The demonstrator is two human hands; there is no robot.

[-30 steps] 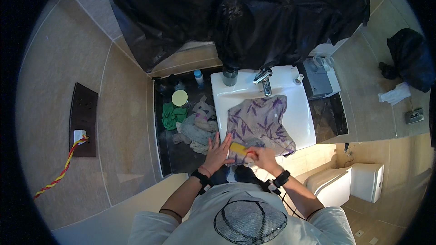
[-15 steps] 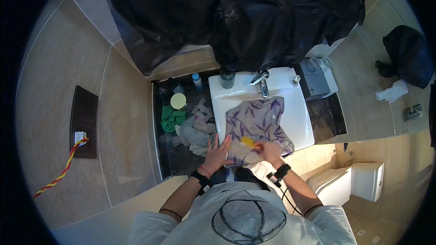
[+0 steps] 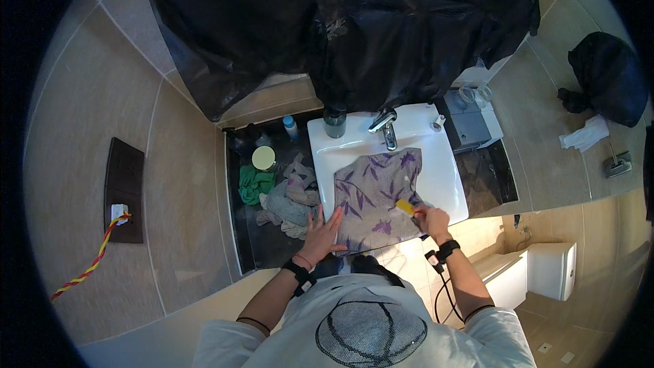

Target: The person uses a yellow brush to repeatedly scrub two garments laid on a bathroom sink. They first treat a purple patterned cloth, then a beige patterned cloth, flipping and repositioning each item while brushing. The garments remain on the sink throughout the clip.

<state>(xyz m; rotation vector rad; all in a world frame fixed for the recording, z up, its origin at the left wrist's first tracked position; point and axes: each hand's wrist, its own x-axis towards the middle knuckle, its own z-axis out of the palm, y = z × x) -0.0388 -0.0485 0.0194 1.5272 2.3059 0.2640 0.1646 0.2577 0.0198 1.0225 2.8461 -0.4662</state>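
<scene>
A grey cloth with purple leaf prints (image 3: pixel 371 194) lies spread over the front of the white sink (image 3: pixel 439 187), its near edge hanging past the rim. My left hand (image 3: pixel 320 237) rests open, fingers spread, on the cloth's near left edge. At the cloth's right side, my right hand (image 3: pixel 432 221) is closed around a small tool with a yellow end (image 3: pixel 405 206). That end sits on or just over the fabric. My fingers hide the rest, so its exact kind is unclear.
Behind the cloth stands a chrome faucet (image 3: pixel 387 128), with a dark bottle (image 3: pixel 334 123) to its left. Crumpled grey cloths (image 3: pixel 289 201), a green cloth (image 3: pixel 255 184) and a pale-lidded jar (image 3: pixel 263 158) lie on the left counter. A grey box (image 3: pixel 465 123) stands right.
My right hand has moved right with the yellow-ended tool, from the cloth's lower middle to its right side. The cloth's right part now lies flatter. My left hand stays nearly in place.
</scene>
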